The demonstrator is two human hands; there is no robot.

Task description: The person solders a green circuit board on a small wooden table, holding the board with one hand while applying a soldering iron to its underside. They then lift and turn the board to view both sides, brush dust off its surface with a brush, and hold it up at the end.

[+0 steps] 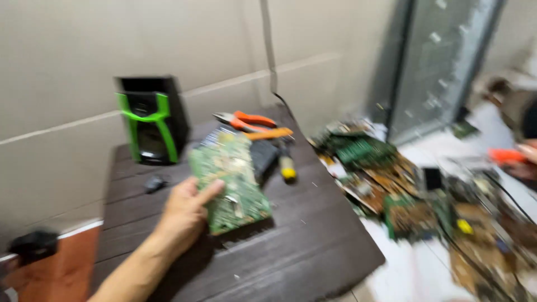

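Note:
My left hand (184, 210) grips a green circuit board (230, 182) by its left edge, thumb on top, just above the dark wooden table (302, 246). At the far right edge of the view my right hand (526, 159) is partly cut off and holds an orange-handled tool (503, 155) over the floor. The picture is blurred by motion.
A black and green speaker (151, 120) stands at the table's back left. Orange-handled pliers (246, 120), a yellow-handled tool (287, 166) and a black box (265, 154) lie behind the board. Several circuit boards (391, 190) are piled on the white floor at right. A cable (271, 61) hangs down the wall.

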